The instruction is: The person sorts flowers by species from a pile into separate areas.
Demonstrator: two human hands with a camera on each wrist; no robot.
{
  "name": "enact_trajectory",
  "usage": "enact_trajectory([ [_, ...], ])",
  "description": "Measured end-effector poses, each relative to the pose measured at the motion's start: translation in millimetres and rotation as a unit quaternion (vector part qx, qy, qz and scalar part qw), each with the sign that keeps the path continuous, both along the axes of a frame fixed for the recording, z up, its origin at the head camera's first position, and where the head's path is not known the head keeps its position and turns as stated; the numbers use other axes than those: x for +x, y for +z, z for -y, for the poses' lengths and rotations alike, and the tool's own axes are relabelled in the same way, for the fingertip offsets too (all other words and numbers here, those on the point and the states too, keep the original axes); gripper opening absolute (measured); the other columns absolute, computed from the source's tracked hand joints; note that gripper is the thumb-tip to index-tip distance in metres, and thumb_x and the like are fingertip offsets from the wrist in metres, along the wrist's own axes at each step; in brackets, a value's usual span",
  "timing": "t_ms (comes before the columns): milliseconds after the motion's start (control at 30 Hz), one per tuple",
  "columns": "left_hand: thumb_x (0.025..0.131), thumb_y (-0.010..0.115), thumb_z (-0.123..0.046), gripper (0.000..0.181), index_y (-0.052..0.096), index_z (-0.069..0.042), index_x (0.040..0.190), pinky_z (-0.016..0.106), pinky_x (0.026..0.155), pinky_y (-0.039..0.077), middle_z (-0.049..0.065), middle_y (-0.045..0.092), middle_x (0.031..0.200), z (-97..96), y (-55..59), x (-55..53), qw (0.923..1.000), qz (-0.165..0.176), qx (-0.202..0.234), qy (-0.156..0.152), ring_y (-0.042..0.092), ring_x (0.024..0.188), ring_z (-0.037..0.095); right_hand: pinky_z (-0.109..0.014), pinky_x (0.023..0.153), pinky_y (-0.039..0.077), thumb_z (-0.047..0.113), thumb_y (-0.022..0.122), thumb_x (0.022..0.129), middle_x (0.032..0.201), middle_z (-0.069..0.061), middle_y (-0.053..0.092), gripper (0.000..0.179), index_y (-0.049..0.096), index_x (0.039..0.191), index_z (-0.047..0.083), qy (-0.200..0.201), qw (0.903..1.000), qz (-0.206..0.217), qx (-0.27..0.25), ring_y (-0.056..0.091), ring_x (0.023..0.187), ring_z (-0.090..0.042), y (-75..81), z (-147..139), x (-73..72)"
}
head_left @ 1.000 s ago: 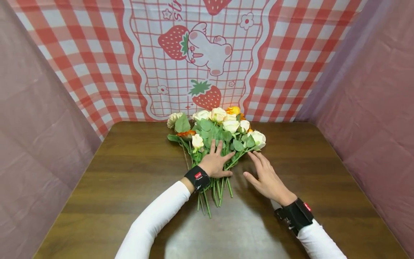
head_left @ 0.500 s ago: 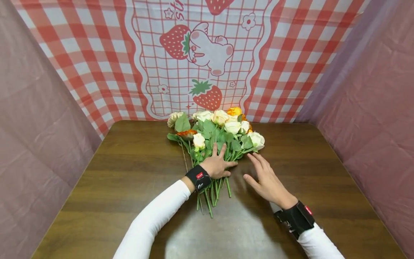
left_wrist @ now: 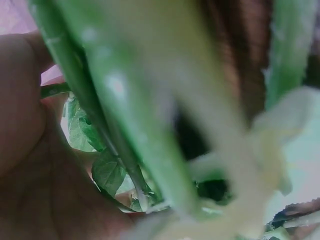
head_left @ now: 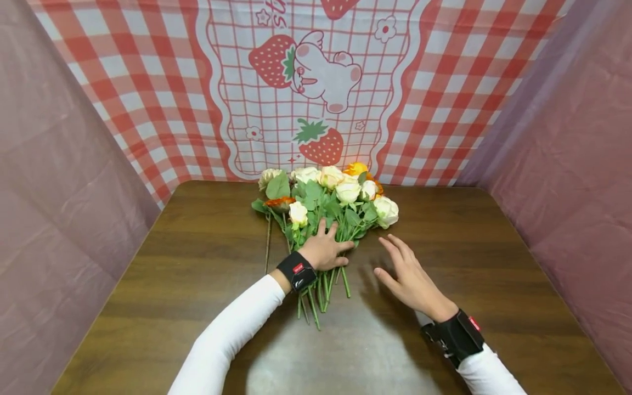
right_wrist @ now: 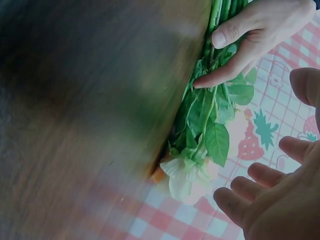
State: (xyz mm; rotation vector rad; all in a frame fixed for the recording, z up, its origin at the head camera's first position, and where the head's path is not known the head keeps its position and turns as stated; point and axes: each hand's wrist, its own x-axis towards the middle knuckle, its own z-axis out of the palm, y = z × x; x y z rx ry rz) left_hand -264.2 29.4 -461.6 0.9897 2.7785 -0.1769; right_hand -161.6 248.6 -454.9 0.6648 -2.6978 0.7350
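A bunch of flowers (head_left: 340,211) lies on the wooden table, blossoms toward the back and stems (head_left: 316,307) toward the front. It has white and cream roses (head_left: 348,190), orange blooms and green leaves. My left hand (head_left: 325,252) lies across the stems below the leaves, fingers spread and fairly straight. In the left wrist view, green stems (left_wrist: 115,90) run close under the palm. My right hand (head_left: 415,282) hovers to the right of the bunch, fingers extended, holding nothing. In the right wrist view, its fingers (right_wrist: 265,175) are apart from the flowers.
One thin brown stem (head_left: 268,241) lies apart at the bunch's left. Behind the wooden table (head_left: 197,263) hangs a red-checked strawberry cloth (head_left: 321,66). Pink cloths hang on the left (head_left: 64,181) and right (head_left: 568,164).
The bunch has shifted slightly left and drawn narrower under my left hand, the right-hand white rose moving inward. The brown stem at left now stands farther out. My right hand has hardly moved.
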Motion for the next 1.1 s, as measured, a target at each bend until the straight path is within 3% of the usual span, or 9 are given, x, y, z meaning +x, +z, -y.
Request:
enact_trajectory([
  [333,0.089,0.040,-0.060,0.057,0.024,-0.045,0.141,0.049,0.075,0.054,0.020,0.008,0.153,23.5,-1.3,4.5,0.9999,0.009,0.012,0.006,0.002,0.131,0.049,-0.063,0.092,0.036,0.034,0.057,0.090,0.147,-0.019,0.021,0.067,0.023,0.144,0.015,0.008,0.9999,0.012,-0.005,0.021,0.130,-0.035,0.3,5.7,4.8],
  [633,0.090,0.040,-0.059,0.056,0.025,-0.043,0.142,0.047,0.069,0.056,0.022,0.011,0.151,45.2,-3.3,6.5,0.9996,0.013,0.024,0.006,0.003,0.131,0.050,-0.062,0.093,0.036,0.032,0.059,0.089,0.146,-0.020,0.024,0.067,0.025,0.144,0.015,0.019,0.9998,-0.004,-0.006,0.024,0.129,-0.035,-1.9,14.2,8.2],
  [1100,0.090,0.041,-0.057,0.055,0.029,-0.041,0.141,0.052,0.068,0.055,0.025,0.014,0.150,97.9,-2.0,11.5,0.9988,0.004,0.035,0.034,0.005,0.130,0.052,-0.065,0.096,0.029,0.035,0.058,0.088,0.145,-0.023,0.024,0.068,0.026,0.143,0.011,0.027,0.9995,0.013,0.010,0.021,0.130,-0.038,-7.4,16.4,-5.5],
])
